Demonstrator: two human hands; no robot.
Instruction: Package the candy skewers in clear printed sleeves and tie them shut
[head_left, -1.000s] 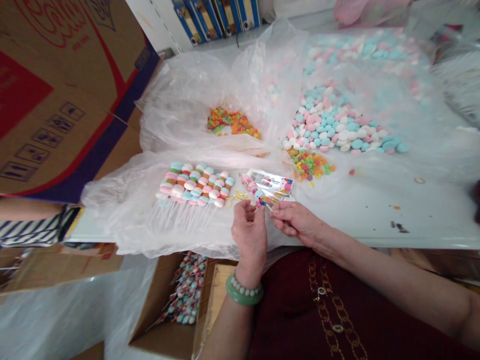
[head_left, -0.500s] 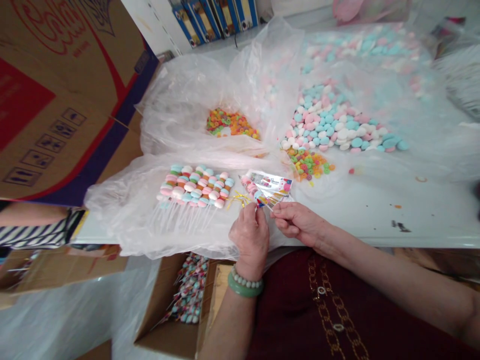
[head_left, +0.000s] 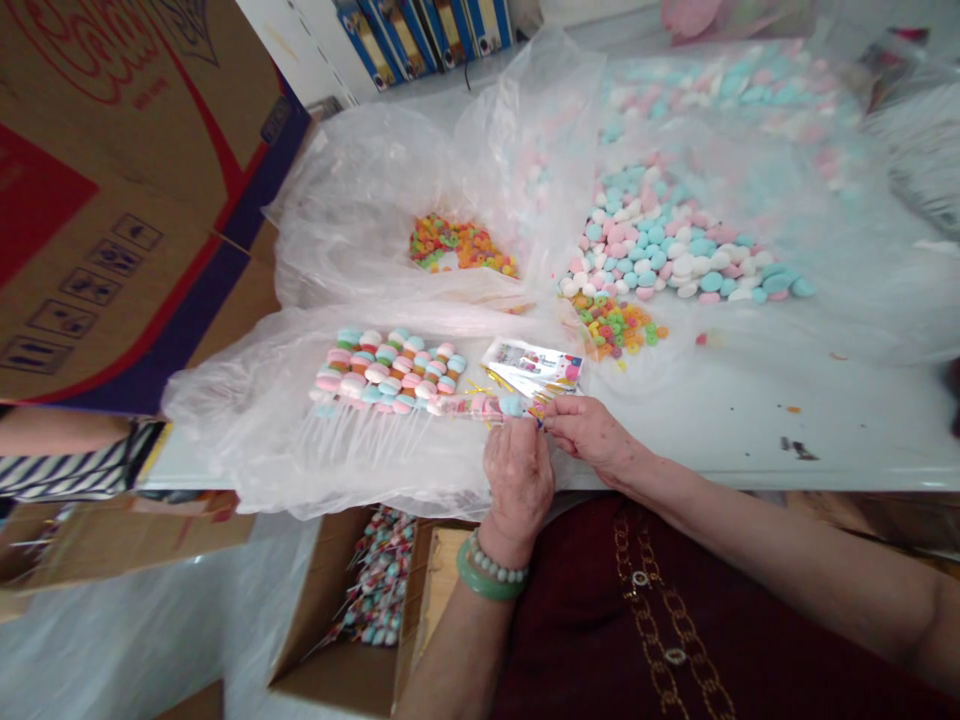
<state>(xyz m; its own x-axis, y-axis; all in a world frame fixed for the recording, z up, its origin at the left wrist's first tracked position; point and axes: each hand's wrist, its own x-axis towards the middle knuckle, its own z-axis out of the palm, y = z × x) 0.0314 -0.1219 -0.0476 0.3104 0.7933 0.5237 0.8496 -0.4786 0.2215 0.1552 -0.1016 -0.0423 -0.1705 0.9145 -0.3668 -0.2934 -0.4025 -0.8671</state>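
Note:
Both of my hands meet at one end of a wrapped marshmallow skewer (head_left: 484,406), pink and pale blue inside a clear printed sleeve. It lies almost level, its far end pointing left. My left hand (head_left: 517,465) is closed at the gathered end of the sleeve, knuckles up. Beside it, the thumb and fingers of my right hand (head_left: 589,428) pinch that same end, where a bit of gold and blue shows. Just beyond lie flat printed wrappers (head_left: 534,362) and loose gold twist ties (head_left: 480,388). Bare marshmallow skewers (head_left: 386,372) rest in a row to the left.
Clear plastic sheeting (head_left: 360,200) covers much of the table. Marshmallows (head_left: 660,245) and gummy rings (head_left: 619,325) lie in heaps behind. A large carton (head_left: 112,270) stands at left. Below the edge, an open box (head_left: 315,610) holds finished-looking skewers (head_left: 382,580).
The wrapped skewer has swung from slanting away over the wrappers to lying level toward the left. My left hand has shifted slightly right, closer to my right hand.

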